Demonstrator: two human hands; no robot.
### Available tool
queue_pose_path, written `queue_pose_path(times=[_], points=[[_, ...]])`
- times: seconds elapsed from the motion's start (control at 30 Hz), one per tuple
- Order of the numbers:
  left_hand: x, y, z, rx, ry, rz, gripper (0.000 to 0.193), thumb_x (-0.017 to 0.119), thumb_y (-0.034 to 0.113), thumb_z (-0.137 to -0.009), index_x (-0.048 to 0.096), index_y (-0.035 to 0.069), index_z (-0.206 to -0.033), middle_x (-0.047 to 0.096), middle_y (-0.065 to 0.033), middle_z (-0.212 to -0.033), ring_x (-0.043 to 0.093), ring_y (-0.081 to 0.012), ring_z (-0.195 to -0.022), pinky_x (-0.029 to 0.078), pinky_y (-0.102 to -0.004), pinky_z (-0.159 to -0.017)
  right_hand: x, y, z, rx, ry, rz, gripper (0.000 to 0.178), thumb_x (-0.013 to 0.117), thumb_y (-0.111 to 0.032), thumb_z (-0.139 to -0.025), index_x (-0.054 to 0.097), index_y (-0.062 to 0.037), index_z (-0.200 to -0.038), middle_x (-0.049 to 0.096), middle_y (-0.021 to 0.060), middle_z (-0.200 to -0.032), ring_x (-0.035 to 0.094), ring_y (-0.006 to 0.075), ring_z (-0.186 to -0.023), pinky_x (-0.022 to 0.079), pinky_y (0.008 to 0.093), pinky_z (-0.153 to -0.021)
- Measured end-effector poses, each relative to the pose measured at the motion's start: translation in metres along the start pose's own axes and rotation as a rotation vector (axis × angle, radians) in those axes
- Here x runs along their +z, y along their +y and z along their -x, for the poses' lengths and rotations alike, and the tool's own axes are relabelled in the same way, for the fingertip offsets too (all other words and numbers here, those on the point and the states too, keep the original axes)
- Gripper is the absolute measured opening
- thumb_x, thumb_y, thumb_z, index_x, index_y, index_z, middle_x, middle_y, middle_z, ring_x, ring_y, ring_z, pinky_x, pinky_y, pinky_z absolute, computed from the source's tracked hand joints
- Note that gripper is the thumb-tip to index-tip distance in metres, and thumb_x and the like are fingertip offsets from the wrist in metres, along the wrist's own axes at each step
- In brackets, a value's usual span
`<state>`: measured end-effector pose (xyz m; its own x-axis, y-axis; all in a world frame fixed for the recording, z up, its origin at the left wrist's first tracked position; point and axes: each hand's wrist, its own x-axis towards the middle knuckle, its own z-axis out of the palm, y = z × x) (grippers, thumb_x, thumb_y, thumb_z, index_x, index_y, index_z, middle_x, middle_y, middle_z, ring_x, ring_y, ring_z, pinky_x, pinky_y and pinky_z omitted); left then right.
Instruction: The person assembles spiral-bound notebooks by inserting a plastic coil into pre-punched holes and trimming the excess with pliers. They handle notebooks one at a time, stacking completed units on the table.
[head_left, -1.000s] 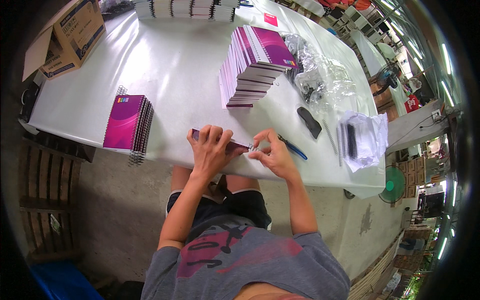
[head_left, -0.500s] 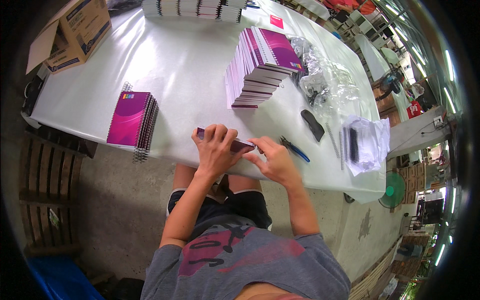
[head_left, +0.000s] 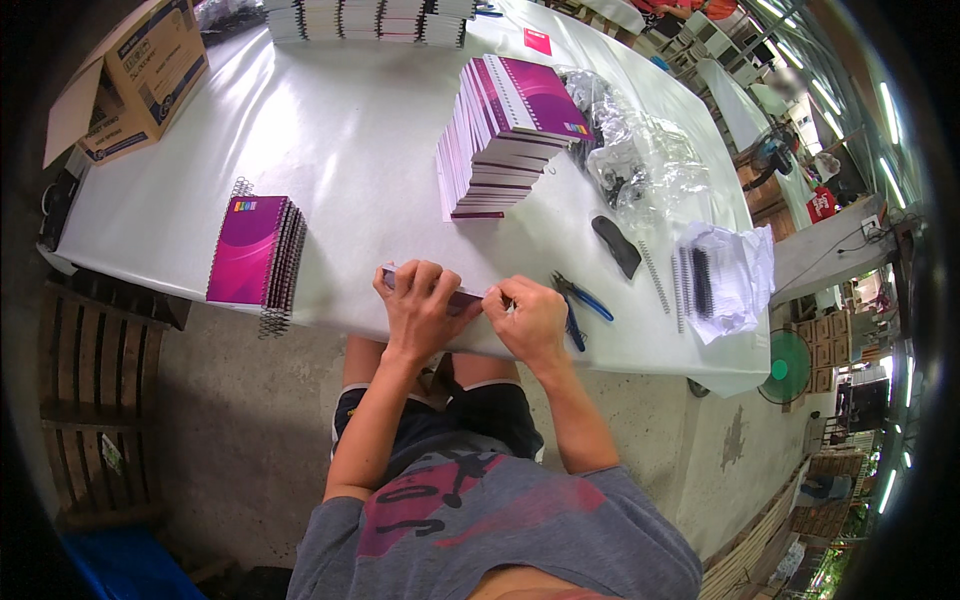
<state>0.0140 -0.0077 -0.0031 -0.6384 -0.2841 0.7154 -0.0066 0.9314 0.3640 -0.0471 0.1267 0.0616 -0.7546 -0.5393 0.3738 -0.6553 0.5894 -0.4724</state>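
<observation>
At the table's near edge my left hand (head_left: 420,305) is closed round a purple-covered notebook (head_left: 463,299), which stands on edge and is mostly hidden by the fingers. My right hand (head_left: 532,320) is curled at the notebook's right end, fingers pressed together; what they pinch there is too small and covered to make out. Just right of that hand lie blue-handled pliers (head_left: 585,298), jaws pointing away from me. Beyond the hands rises a tall stack of purple notebooks (head_left: 540,97) with holes punched along one edge. Left of me sits a smaller pile of spiral-bound purple notebooks (head_left: 245,250).
A black curved object (head_left: 616,248) and loose wire coils (head_left: 655,278) lie to the right, beside crumpled white paper (head_left: 740,265) holding dark coils. Clear plastic wrap (head_left: 650,165) spreads behind. Bound books (head_left: 365,20) line the far edge; an open carton (head_left: 150,85) stands far left.
The fingers of my right hand have gone from partly extended to curled in at the notebook's end. My left hand keeps its hold. The whole view has shifted slightly.
</observation>
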Motion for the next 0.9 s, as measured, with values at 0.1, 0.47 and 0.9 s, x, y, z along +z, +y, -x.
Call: queue_pose_path(times=[0.1, 0.47, 0.9], points=[[-0.001, -0.004, -0.001, -0.019, 0.011, 0.058, 0.044, 0.075, 0.049, -0.057, 0.054, 0.018, -0.079, 0.045, -0.0009, -0.091, 0.041, -0.0213, -0.094, 0.026, -0.0442, -0.080, -0.004, 0.008, -0.001, 0.074, -0.135, -0.102, 0.025, 0.059, -0.030, -0.081, 0.066, -0.0068, -0.075, 0.060, 0.0118, -0.067, 0.057, 0.0309, -0.057, 0.045, 0.0358, -0.052], [-0.012, -0.009, -0.008, 0.020, 0.054, 0.275, 0.056, 0.080, 0.051, -0.049, 0.052, 0.013, -0.078, 0.042, -0.0108, -0.117, 0.036, -0.0323, -0.110, 0.030, -0.0448, -0.088, -0.038, 0.212, -0.034, 0.246, 0.178, 0.585, 0.031, 0.057, -0.014, -0.073, 0.061, -0.0139, -0.104, 0.062, 0.0105, -0.103, 0.057, 0.0335, -0.097, 0.047, 0.0444, -0.082], [-0.016, -0.012, -0.004, 0.003, 0.036, 0.328, 0.054, 0.076, 0.052, -0.054, 0.051, 0.012, -0.080, 0.042, -0.0120, -0.121, 0.036, -0.0343, -0.114, 0.031, -0.0466, -0.090, -0.004, 0.056, -0.014, 0.114, -0.410, -1.192, 0.010, 0.057, 0.000, -0.075, 0.065, 0.0058, -0.079, 0.067, 0.0177, -0.082, 0.065, 0.0245, -0.078, 0.051, 0.0345, -0.076]])
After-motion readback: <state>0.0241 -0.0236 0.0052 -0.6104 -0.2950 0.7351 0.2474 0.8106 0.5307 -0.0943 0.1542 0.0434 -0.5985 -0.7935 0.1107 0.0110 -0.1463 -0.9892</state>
